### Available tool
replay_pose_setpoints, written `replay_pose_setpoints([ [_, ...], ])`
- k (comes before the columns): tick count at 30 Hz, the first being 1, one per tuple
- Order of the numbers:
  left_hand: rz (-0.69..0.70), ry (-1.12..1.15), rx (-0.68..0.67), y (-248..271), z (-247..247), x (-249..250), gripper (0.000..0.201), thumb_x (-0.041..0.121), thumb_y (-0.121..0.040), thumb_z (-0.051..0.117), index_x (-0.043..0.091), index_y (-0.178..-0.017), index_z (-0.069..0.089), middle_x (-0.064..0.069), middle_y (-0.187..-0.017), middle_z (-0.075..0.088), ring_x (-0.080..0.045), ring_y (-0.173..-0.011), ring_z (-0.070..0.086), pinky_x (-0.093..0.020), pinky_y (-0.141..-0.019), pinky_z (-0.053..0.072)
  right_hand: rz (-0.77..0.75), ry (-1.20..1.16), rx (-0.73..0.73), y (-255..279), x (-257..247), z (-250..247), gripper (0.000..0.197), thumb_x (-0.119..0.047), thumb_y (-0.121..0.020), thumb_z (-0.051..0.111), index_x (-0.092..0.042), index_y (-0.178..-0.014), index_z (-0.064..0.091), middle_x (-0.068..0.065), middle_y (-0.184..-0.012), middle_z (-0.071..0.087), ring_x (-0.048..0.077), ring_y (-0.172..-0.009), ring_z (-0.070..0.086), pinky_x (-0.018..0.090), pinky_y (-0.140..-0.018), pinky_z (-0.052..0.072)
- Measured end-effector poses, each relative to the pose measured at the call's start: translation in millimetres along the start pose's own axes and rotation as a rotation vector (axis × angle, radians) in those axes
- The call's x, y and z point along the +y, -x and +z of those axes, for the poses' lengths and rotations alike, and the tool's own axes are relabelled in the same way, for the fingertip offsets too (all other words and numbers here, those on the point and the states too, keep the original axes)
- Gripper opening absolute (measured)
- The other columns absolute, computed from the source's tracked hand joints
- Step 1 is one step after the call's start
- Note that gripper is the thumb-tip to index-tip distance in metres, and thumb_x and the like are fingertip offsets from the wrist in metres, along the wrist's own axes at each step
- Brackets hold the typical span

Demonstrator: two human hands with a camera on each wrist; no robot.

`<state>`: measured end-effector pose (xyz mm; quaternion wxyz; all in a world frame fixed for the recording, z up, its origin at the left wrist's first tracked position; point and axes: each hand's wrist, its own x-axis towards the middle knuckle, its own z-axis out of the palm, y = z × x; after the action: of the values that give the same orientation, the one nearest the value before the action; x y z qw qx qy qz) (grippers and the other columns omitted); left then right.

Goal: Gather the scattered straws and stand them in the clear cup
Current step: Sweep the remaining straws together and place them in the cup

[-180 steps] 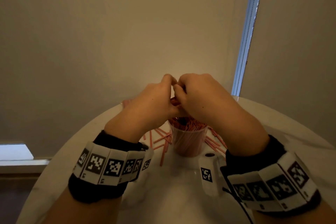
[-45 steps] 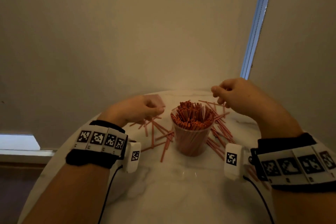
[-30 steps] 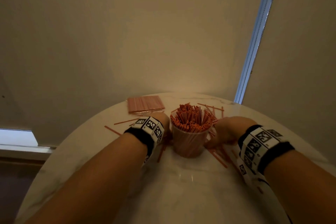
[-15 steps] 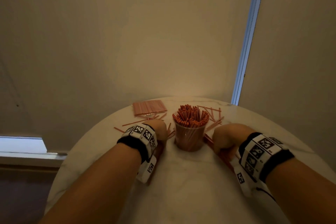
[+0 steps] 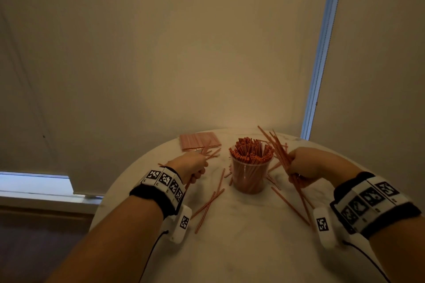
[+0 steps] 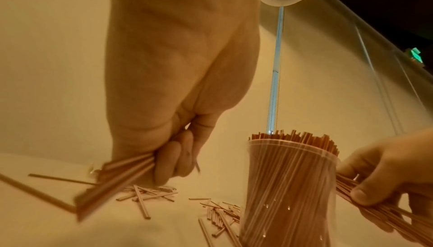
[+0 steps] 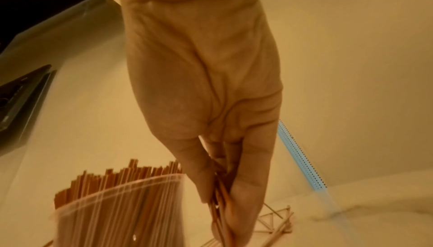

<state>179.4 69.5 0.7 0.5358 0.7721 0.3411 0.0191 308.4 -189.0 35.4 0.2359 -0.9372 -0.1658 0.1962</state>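
Observation:
A clear cup (image 5: 250, 174) packed with upright red-striped straws stands mid-table, also seen in the left wrist view as the cup (image 6: 288, 191) and in the right wrist view as the cup (image 7: 117, 212). My left hand (image 5: 195, 166) grips a small bunch of straws (image 6: 112, 178) left of the cup. Right of the cup, my right hand (image 5: 303, 165) grips a larger fan of straws (image 5: 279, 151) tilted up and away. Loose straws (image 5: 210, 202) lie scattered around the cup's base.
A flat pink pack of straws (image 5: 199, 140) lies at the far left of the round white table (image 5: 248, 248). A wall and a blind with a bright vertical strip (image 5: 322, 53) stand right behind the table's far edge.
Both hands were pressed down on the table beside the cup; now each has lifted off it holding a bunch of straws. Fewer loose straws lie around the cup.

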Motion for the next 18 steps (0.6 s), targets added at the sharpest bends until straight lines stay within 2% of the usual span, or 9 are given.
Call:
replay_pose_setpoints([
  [3,0.027,0.008,0.021,-4,-2,-3,0.021,0.01,-0.105,0.041,0.002,-0.115,0.058,-0.005,-0.074,0.045,-0.013,-0.059,0.034,-0.025,-0.051,0.03,-0.062,-0.082,0.053,4,-2,-7,0.008,-0.005,-0.098,0.055,-0.002,-0.099,0.061,0.021,-0.09,0.071,0.028,-0.072,0.07,0.038,-0.066,0.063],
  [5,0.045,0.027,0.029,-6,-4,-5,0.017,0.01,-0.106,0.042,0.005,-0.106,0.058,-0.005,-0.075,0.047,-0.013,-0.06,0.037,-0.024,-0.052,0.031,-0.104,-0.103,0.1,6,-3,-11,0.005,-0.009,-0.099,0.057,-0.008,-0.097,0.062,0.018,-0.088,0.072,0.024,-0.069,0.071,0.032,-0.058,0.061],
  [7,0.063,0.099,0.016,-8,-6,-6,0.017,0.01,-0.107,0.045,0.007,-0.096,0.058,-0.005,-0.075,0.053,-0.012,-0.06,0.042,-0.024,-0.053,0.032,-0.152,-0.129,0.14,9,-6,-14,0.004,-0.012,-0.099,0.058,-0.012,-0.099,0.061,0.016,-0.088,0.072,0.024,-0.072,0.073,0.03,-0.057,0.06],
  [10,0.078,0.285,-0.013,-6,-8,-1,0.019,0.003,-0.106,0.043,0.002,-0.102,0.061,-0.006,-0.081,0.061,-0.011,-0.064,0.05,-0.024,-0.056,0.038,-0.23,-0.165,0.19,14,-12,-20,0.004,-0.016,-0.099,0.058,-0.015,-0.101,0.061,0.012,-0.085,0.071,0.019,-0.067,0.072,0.025,-0.053,0.057],
  [12,0.089,0.402,-0.006,-4,-8,6,0.023,-0.002,-0.103,0.038,0.001,-0.106,0.06,-0.004,-0.076,0.055,-0.01,-0.059,0.043,-0.024,-0.055,0.035,-0.282,-0.2,0.208,18,-19,-21,0.004,-0.017,-0.099,0.058,-0.016,-0.101,0.062,0.01,-0.083,0.071,0.014,-0.061,0.071,0.023,-0.051,0.056],
  [13,0.1,0.455,-0.006,-2,-7,12,0.023,-0.002,-0.102,0.035,0.003,-0.103,0.058,-0.003,-0.071,0.05,-0.01,-0.056,0.038,-0.024,-0.054,0.031,-0.309,-0.202,0.215,20,-22,-22,0.004,-0.018,-0.099,0.059,-0.017,-0.1,0.062,0.009,-0.083,0.071,0.015,-0.061,0.072,0.024,-0.053,0.057],
  [15,0.141,0.527,-0.03,4,-4,26,0.021,0.006,-0.104,0.036,0.012,-0.09,0.051,0.002,-0.063,0.039,-0.009,-0.052,0.03,-0.024,-0.052,0.026,-0.352,-0.182,0.222,24,-33,-20,0.003,-0.021,-0.099,0.06,-0.021,-0.099,0.063,0.007,-0.084,0.072,0.016,-0.065,0.073,0.03,-0.059,0.062],
  [17,0.203,0.541,-0.07,14,2,42,0.026,0.029,-0.108,0.043,0.016,-0.086,0.049,0.005,-0.061,0.036,-0.008,-0.051,0.029,-0.023,-0.051,0.027,-0.388,-0.189,0.213,28,-45,-18,0.003,-0.023,-0.098,0.06,-0.023,-0.098,0.063,0.005,-0.084,0.073,0.016,-0.066,0.074,0.03,-0.06,0.062],
  [18,0.244,0.527,-0.081,19,5,50,0.033,0.044,-0.106,0.048,0.014,-0.091,0.052,0.006,-0.062,0.038,-0.008,-0.053,0.031,-0.023,-0.053,0.03,-0.404,-0.185,0.208,30,-51,-17,0.003,-0.024,-0.098,0.06,-0.023,-0.099,0.063,0.004,-0.084,0.073,0.015,-0.066,0.074,0.029,-0.06,0.061],
])
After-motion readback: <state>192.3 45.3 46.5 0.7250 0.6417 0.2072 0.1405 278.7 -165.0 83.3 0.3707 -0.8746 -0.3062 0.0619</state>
